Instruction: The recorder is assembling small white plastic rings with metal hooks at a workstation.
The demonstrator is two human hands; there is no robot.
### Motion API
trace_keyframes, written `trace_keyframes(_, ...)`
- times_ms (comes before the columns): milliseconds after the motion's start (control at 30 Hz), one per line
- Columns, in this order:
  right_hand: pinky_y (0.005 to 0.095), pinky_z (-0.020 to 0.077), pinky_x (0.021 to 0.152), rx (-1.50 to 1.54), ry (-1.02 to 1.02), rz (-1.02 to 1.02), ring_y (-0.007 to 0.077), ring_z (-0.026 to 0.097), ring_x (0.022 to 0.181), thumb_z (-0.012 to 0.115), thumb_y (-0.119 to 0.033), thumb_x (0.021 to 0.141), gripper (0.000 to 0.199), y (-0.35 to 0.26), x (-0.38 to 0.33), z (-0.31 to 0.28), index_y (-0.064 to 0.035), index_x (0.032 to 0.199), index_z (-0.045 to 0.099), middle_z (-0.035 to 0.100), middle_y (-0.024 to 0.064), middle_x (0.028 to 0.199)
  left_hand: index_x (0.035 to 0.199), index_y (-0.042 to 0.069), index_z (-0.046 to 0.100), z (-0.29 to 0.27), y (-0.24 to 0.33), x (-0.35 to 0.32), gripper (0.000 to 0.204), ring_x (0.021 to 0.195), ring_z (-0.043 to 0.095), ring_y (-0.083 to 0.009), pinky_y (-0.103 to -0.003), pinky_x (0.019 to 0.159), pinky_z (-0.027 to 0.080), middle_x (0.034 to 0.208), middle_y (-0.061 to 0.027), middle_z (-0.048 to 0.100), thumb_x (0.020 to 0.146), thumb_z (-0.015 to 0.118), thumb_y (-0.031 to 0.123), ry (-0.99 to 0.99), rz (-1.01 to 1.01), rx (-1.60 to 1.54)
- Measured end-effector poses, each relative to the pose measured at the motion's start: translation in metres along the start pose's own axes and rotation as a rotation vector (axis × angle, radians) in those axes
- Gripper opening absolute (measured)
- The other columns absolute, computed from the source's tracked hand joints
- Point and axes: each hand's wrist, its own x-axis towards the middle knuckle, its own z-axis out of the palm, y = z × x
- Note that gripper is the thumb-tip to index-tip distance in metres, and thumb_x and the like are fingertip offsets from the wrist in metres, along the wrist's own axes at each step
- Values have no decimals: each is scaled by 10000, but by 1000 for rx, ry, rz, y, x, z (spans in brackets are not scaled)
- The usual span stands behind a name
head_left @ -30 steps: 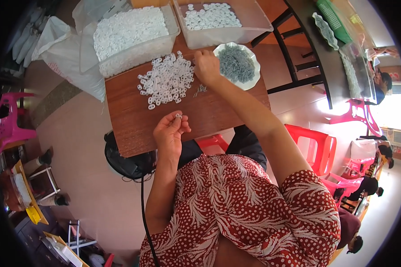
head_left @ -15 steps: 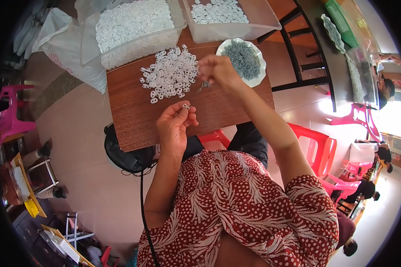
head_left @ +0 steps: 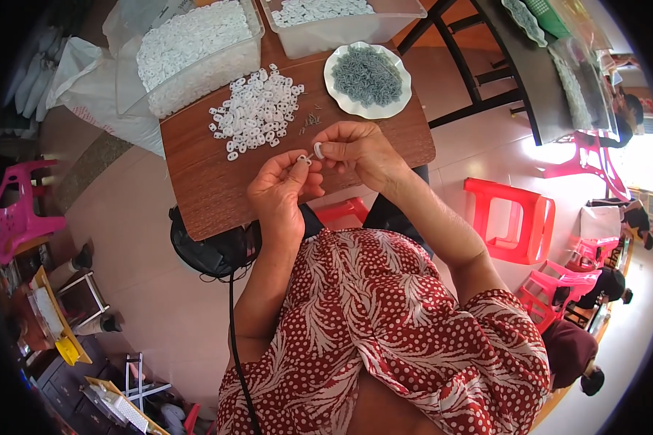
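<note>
Now right hand [head_left: 355, 148] back from plate [head_left: 341, 101], meeting left hand [head_left: 279, 192].

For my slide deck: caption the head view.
Both hands, left hand and right hand, pinch small white rings above a wooden table.

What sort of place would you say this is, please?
Probably a small piecework workshop: bins of white parts, a plate of tiny metal bits on a wooden table, plastic stools, other workers nearby.

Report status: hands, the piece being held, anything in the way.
Left hand and right hand pinch one small white plastic ring between them above the brown wooden table. Loose white ring pile beyond. Nothing obstructing.
</note>
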Motion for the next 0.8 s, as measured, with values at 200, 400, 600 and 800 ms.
trace_keyframes(200,184,403,520,-140,69,-81,65,534,626,652,-66,803,122,2,-4,6,-7,910,657,627,13,750,946,-38,595,1,1,-4,118,575,601,-119,-224,474,499,778,-108,648,852,588,33,35,58,67)
trace_keyframes(400,181,411,534,-223,114,-150,53,539,646,653,-63,798,126,8,-4,12,-9,911,665,638,11,771,939,-41,595,0,-1,-7,107,578,596,-113,-215,474,486,765,-97,641,856,578,24,53,71,77)
trace_keyframes(600,191,459,589,-278,116,-187,59,568,691,652,-55,795,135,10,-4,19,3,916,662,642,13,779,933,-45,596,-2,-2,-7,102,580,588,-105,-210,474,480,761,-85,633,861,572,23,59,91,94)
trace_keyframes(800,196,476,631,-397,180,-343,74,581,712,620,-12,808,118,26,-8,27,23,916,651,630,27,802,933,-44,600,-1,-7,-8,101,585,574,-85,-203,477,473,755,-58,620,865,567,23,77,139,119)
